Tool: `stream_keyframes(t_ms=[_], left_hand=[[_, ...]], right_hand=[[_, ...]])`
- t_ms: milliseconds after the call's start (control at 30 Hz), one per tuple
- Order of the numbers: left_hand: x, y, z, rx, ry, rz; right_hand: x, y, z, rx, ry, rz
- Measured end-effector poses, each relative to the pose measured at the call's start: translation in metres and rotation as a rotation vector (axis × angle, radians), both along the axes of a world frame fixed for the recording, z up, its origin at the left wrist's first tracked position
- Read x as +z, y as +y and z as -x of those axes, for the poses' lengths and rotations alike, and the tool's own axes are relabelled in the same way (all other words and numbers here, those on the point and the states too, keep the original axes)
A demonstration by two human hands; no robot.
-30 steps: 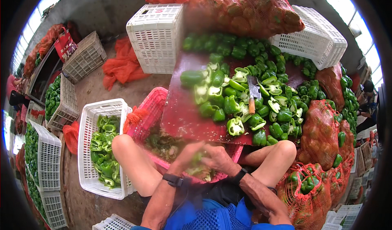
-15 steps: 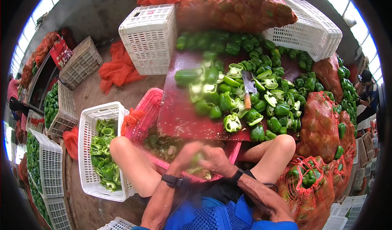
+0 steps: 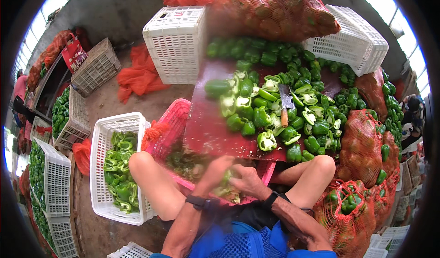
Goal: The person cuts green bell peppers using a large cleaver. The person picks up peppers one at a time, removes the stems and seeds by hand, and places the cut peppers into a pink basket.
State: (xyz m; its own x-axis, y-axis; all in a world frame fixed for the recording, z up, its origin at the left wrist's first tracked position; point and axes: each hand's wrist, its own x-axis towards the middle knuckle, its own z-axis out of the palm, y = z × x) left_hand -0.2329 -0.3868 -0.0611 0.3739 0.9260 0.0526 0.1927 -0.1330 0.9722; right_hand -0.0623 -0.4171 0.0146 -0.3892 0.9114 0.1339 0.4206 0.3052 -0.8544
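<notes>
Both my hands are closed on a pale green piece of bell pepper (image 3: 226,177) above a pink basket (image 3: 172,114) between my knees. My left hand (image 3: 216,172) is smeared by motion, while my right hand (image 3: 250,182) curls its fingers at the piece's right side. Pepper cores and scraps (image 3: 187,162) lie in the basket. Beyond it, a red board (image 3: 201,130) carries halved green bell peppers (image 3: 266,140) and whole ones (image 3: 250,52). On the peppers rests a cleaver (image 3: 286,98) with a wooden handle, touched by neither hand.
At my left stands a white crate (image 3: 95,166) of cut pepper pieces. Another white crate (image 3: 176,47) is behind the board's left corner. Red mesh sacks (image 3: 362,148) crowd the right side, and a large one (image 3: 275,10) lies at the back. A person (image 3: 412,114) is far right.
My hands remain together over the pink basket, with the pepper piece still between them. The whole view has shifted slightly, so things sit a little farther right.
</notes>
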Motion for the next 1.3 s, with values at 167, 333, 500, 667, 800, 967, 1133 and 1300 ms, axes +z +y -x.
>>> stream_keyframes(t_ms=[167,333,500,667,800,967,1133,1300], left_hand=[[0.003,0.0,-0.002,-0.054,0.079,-0.132],[0.013,-0.004,-0.006,-0.118,-0.059,0.029],[0.018,-0.008,-0.012,-0.06,-0.209,0.025],[0.015,-0.006,-0.01,-0.041,0.152,-0.477],[0.015,-0.007,-0.008,0.082,0.249,-0.48],[0.022,-0.008,-0.01,0.133,0.241,-0.412],[0.003,-0.014,-0.003,0.256,-0.097,-0.156],[0.006,-0.009,-0.011,0.356,-0.389,0.169]], right_hand=[[0.013,0.003,-0.001,0.019,0.015,0.141],[0.018,0.003,-0.009,0.025,-0.042,0.372],[0.014,0.002,-0.011,-0.045,-0.072,0.449],[0.002,-0.005,0.0,-0.162,0.064,0.125],[-0.004,-0.006,0.006,-0.136,-0.043,-0.028],[-0.01,-0.009,0.003,-0.136,-0.14,-0.114],[-0.009,-0.008,0.004,-0.068,-0.21,-0.447],[-0.004,-0.003,0.004,-0.227,-0.079,-0.542]])
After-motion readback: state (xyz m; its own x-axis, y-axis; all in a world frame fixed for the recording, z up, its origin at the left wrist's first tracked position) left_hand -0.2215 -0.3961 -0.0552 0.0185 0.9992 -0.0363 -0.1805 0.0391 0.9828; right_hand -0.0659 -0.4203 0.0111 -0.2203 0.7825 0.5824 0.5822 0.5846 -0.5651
